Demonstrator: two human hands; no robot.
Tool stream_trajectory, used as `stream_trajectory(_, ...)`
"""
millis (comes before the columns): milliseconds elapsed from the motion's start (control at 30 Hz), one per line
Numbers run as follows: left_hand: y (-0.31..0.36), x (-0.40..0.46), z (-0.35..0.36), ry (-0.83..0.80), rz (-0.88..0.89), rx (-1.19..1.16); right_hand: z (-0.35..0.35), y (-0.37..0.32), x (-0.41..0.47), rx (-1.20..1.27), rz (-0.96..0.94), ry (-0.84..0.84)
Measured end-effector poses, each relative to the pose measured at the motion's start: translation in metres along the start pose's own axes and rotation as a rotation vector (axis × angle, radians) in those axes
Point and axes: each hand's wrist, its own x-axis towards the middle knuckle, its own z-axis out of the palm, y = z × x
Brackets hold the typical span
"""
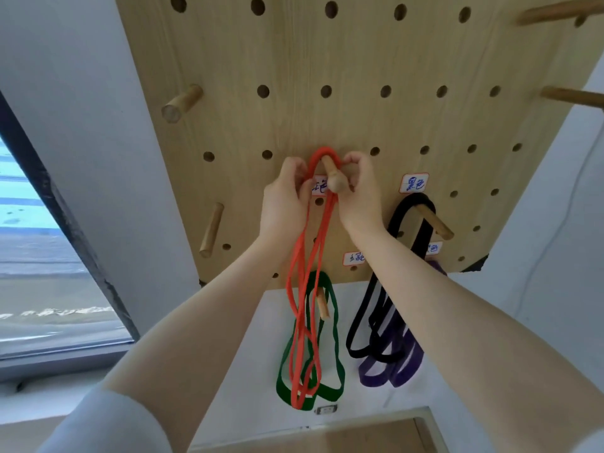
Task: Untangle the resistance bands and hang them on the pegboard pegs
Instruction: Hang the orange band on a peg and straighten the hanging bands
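Red band (313,256) loops over the centre-frame peg (335,181) because our left hand (284,197) and right hand (359,194) pinch its top apart to seat it.

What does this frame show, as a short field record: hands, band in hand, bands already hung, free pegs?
left hand: pinches the red band left of the knobbed peg
right hand: pinches the same band on the right
red band: looped over the knobbed peg
already hung: green band, black band, purple band
free pegs: upper left peg, lower left peg
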Motion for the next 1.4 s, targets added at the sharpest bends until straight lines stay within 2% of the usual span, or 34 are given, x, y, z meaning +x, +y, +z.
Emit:
stream_trajectory(67, -0.009, -0.006, 0.0, -0.036, -0.119, -0.118, -0.003, 0.005, -0.011, 0.023, 0.035, -0.024)
stream_trajectory(133, -0.024, -0.02, -0.001, -0.146, -0.275, -0.273, -0.005, 0.02, -0.029, 0.08, 0.103, -0.067)
stream_trajectory(267, -0.069, -0.062, 0.004, -0.398, -0.441, -0.229, -0.004, 0.06, -0.067, 0.063, 0.311, -0.288)
stream_trajectory(400, -0.094, -0.081, -0.002, -0.449, -0.491, -0.237, -0.001, 0.079, -0.084, -0.116, 0.342, -0.336)
stream_trajectory(567, -0.102, -0.092, -0.016, -0.494, -0.431, -0.197, 0.002, 0.08, -0.093, -0.199, 0.297, -0.313)
stream_trajectory(733, -0.11, -0.1, -0.037, -0.381, -0.387, -0.267, 0.013, 0.075, -0.093, -0.164, 0.295, -0.375)
stream_trajectory(800, -0.113, -0.102, -0.045, -0.444, -0.363, -0.232, 0.021, 0.076, -0.094, -0.191, 0.275, -0.385)
stream_trajectory(900, -0.121, -0.107, -0.054, -0.634, -0.278, -0.015, 0.035, 0.078, -0.105, -0.297, 0.285, -0.437)
stream_trajectory(967, -0.12, -0.108, -0.058, -0.696, -0.203, 0.083, 0.045, 0.084, -0.118, -0.327, 0.333, -0.453)
stream_trajectory(1033, -0.115, -0.11, -0.063, -0.681, -0.155, 0.126, 0.052, 0.093, -0.132, -0.367, 0.361, -0.414)
stream_trajectory(1133, -0.115, -0.124, -0.075, -0.655, -0.219, 0.036, 0.055, 0.103, -0.153, -0.388, 0.448, -0.349)
stream_trajectory(1233, -0.129, -0.145, -0.082, -0.787, -0.189, 0.069, 0.052, 0.109, -0.171, -0.395, 0.595, -0.327)
stream_trajectory(1333, -0.145, -0.158, -0.075, -0.808, -0.152, 0.108, 0.048, 0.115, -0.177, -0.574, 0.585, -0.266)
stream_trajectory(1400, -0.156, -0.16, -0.062, -0.734, -0.193, 0.155, 0.053, 0.118, -0.175, -0.613, 0.56, -0.234)
